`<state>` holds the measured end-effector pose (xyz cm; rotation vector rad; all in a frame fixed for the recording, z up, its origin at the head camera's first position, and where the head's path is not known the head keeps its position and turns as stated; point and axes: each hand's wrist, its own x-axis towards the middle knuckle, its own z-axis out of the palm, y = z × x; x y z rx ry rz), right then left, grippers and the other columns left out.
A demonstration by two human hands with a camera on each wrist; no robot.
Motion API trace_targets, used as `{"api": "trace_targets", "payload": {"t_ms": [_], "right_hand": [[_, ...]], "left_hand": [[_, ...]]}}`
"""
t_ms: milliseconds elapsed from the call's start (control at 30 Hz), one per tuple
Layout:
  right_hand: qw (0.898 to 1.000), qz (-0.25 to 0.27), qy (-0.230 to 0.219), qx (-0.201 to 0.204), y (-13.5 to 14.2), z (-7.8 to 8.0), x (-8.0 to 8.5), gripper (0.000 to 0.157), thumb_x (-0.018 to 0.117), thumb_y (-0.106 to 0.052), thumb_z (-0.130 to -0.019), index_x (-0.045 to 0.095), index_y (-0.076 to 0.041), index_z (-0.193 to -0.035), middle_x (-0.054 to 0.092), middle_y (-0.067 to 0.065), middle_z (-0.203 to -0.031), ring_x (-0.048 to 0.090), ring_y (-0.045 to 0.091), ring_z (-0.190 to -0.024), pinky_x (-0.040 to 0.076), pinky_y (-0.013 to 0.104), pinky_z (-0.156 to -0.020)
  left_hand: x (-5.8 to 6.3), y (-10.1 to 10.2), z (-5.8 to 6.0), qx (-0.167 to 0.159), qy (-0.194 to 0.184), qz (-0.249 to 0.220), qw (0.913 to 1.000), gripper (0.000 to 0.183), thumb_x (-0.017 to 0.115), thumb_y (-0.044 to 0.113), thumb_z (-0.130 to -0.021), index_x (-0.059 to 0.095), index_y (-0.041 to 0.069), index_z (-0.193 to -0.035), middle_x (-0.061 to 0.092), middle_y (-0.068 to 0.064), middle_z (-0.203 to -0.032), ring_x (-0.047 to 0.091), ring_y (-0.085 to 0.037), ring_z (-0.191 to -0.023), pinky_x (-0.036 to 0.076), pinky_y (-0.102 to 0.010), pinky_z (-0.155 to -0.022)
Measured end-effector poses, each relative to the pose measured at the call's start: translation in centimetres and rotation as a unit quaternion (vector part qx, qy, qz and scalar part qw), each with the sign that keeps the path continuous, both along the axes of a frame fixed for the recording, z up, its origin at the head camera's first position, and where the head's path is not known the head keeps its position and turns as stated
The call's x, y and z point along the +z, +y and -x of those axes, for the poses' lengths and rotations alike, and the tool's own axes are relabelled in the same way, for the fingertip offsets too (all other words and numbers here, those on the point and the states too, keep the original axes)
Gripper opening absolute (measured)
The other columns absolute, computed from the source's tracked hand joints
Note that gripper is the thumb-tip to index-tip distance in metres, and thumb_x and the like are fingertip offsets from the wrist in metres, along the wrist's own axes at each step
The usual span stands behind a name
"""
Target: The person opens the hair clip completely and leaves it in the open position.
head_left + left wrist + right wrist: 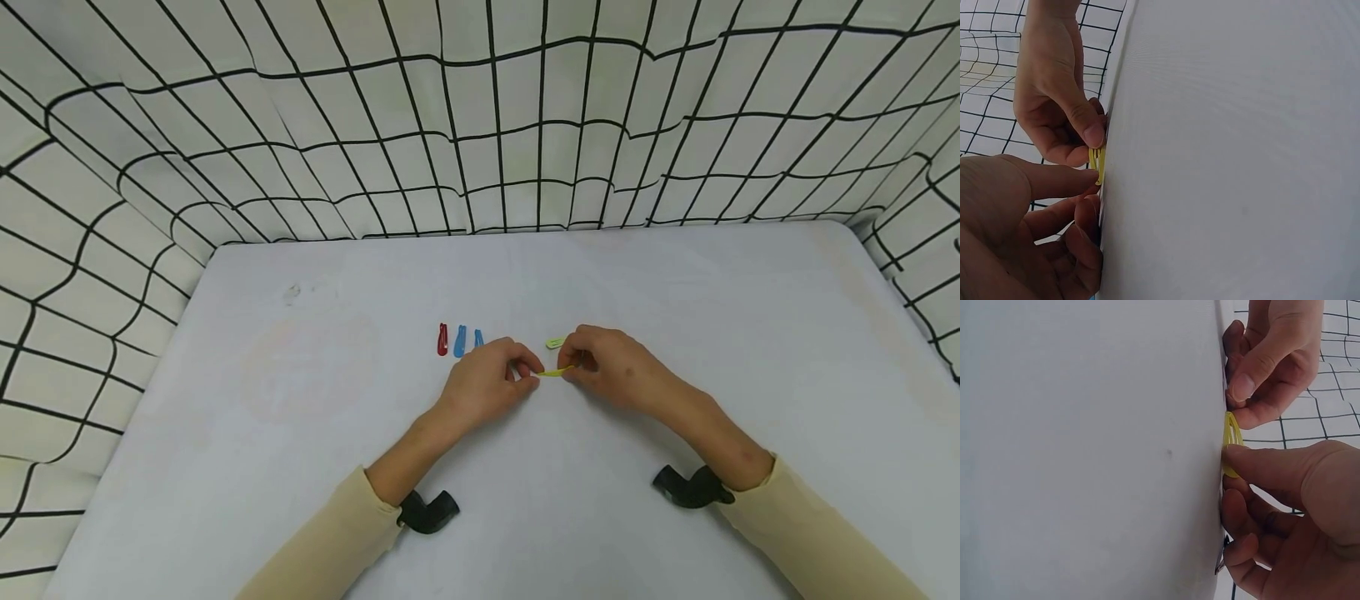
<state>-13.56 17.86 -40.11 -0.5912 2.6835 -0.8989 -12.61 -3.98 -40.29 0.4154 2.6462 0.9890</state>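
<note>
A yellow snap hair clip [1230, 434] is held low over the white table between both hands. My right hand [618, 367] pinches one end of it between thumb and finger. At its other end, my left hand [487, 379] has thumb and fingertip close about the tip; the exact contact is partly hidden. Past the left hand lie a red hair clip [442, 339], a blue hair clip [460, 342] and a second blue hair clip [478, 337], partly covered by that hand. Beside the right fingers lies a yellow-green hair clip [555, 342], partly hidden.
The white tabletop [300, 467] spreads around the hands. Behind it and at both sides hangs white cloth with a black grid [517, 133]. Each sleeve cuff has a black wrist device [431, 512] resting near the table.
</note>
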Motion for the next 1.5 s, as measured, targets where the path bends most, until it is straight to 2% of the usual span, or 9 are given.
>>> {"api": "trace_targets", "payload": {"t_ms": [267, 500, 733, 933, 1033, 1167, 1233, 1367, 1500], "right_hand": [[0.999, 0.028, -0.032, 0.001, 0.4, -0.07, 0.1, 0.008, 0.075, -0.008, -0.094, 0.074, -0.014, -0.101, 0.07, -0.001, -0.098, 0.063, 0.013, -0.089, 0.052, 0.029, -0.082], [0.997, 0.058, -0.06, 0.003, 0.81, -0.2, 0.26, 0.006, 0.072, -0.011, -0.097, 0.073, -0.017, -0.1, 0.07, -0.003, -0.093, 0.062, 0.013, -0.087, 0.051, 0.027, -0.079], [0.997, 0.071, -0.021, 0.001, 0.89, -0.24, 0.36, 0.009, 0.074, -0.012, -0.097, 0.072, -0.02, -0.1, 0.072, -0.006, -0.092, 0.063, 0.012, -0.086, 0.049, 0.026, -0.077], [0.993, 0.111, 0.046, -0.002, 0.96, -0.31, 0.54, 0.014, 0.079, -0.008, -0.092, 0.076, -0.019, -0.1, 0.074, -0.006, -0.096, 0.063, 0.01, -0.082, 0.049, 0.023, -0.071], [0.988, 0.137, 0.078, -0.002, 0.99, -0.3, 0.55, 0.015, 0.081, -0.004, -0.088, 0.079, -0.016, -0.097, 0.075, -0.005, -0.094, 0.062, 0.008, -0.077, 0.048, 0.022, -0.068], [0.982, 0.159, 0.104, -0.004, 0.91, -0.31, 0.47, 0.017, 0.083, -0.001, -0.085, 0.08, -0.015, -0.095, 0.075, -0.003, -0.092, 0.059, 0.007, -0.075, 0.047, 0.02, -0.066], [0.98, 0.167, 0.113, -0.004, 0.83, -0.36, 0.42, 0.018, 0.084, -0.001, -0.084, 0.079, -0.016, -0.093, 0.074, -0.004, -0.093, 0.06, 0.006, -0.076, 0.047, 0.02, -0.067], [0.978, 0.171, 0.119, -0.011, 0.66, -0.5, 0.42, 0.021, 0.085, -0.002, -0.084, 0.077, -0.017, -0.097, 0.073, -0.006, -0.095, 0.062, 0.007, -0.079, 0.048, 0.02, -0.068], [0.983, 0.159, 0.078, -0.037, 0.55, -0.58, 0.54, 0.022, 0.083, -0.009, -0.088, 0.075, -0.017, -0.108, 0.074, -0.004, -0.1, 0.065, 0.011, -0.084, 0.05, 0.023, -0.071]], "left_hand": [[0.01, -0.15, -0.02, 0.003, -0.012, -0.009, 0.9999, 0.009, 0.075, 0.02, -0.095, 0.078, 0.017, -0.103, 0.068, 0.002, -0.09, 0.057, -0.013, -0.074, 0.044, -0.025, -0.064], [-0.07, -0.56, 0.16, 0.003, -0.022, -0.038, 0.999, 0.008, 0.073, 0.022, -0.097, 0.076, 0.017, -0.103, 0.067, 0.001, -0.083, 0.057, -0.012, -0.075, 0.045, -0.026, -0.068], [-0.47, -0.7, 0.3, 0.005, -0.017, -0.093, 0.9955, 0.01, 0.071, 0.022, -0.099, 0.077, 0.017, -0.106, 0.073, 0.001, -0.091, 0.063, -0.012, -0.081, 0.05, -0.027, -0.075], [-0.43, -0.71, 0.53, 0.018, -0.057, -0.133, 0.9894, 0.024, 0.06, 0.032, -0.106, 0.076, 0.014, -0.101, 0.07, -0.002, -0.079, 0.063, -0.015, -0.074, 0.049, -0.029, -0.075], [-0.35, -0.71, 0.59, 0.007, -0.076, -0.15, 0.9858, 0.031, 0.055, 0.034, -0.109, 0.076, 0.012, -0.098, 0.069, -0.003, -0.079, 0.063, -0.016, -0.072, 0.048, -0.028, -0.074], [-0.15, -0.66, 0.68, -0.009, -0.104, -0.171, 0.9798, 0.031, 0.054, 0.029, -0.11, 0.075, 0.01, -0.099, 0.07, -0.005, -0.081, 0.063, -0.016, -0.069, 0.047, -0.026, -0.069], [-0.07, -0.61, 0.73, -0.007, -0.117, -0.184, 0.9759, 0.029, 0.053, 0.026, -0.109, 0.075, 0.009, -0.099, 0.07, -0.006, -0.082, 0.063, -0.016, -0.069, 0.046, -0.025, -0.065], [0.08, -0.56, 0.76, 0.017, -0.132, -0.214, 0.9677, 0.026, 0.054, 0.022, -0.108, 0.074, 0.007, -0.1, 0.071, -0.007, -0.085, 0.062, -0.018, -0.069, 0.044, -0.024, -0.06], [0.05, -0.54, 0.75, 0.039, -0.128, -0.24, 0.9615, 0.024, 0.055, 0.019, -0.106, 0.074, 0.007, -0.1, 0.071, -0.008, -0.086, 0.061, -0.019, -0.07, 0.044, -0.023, -0.06]]}}
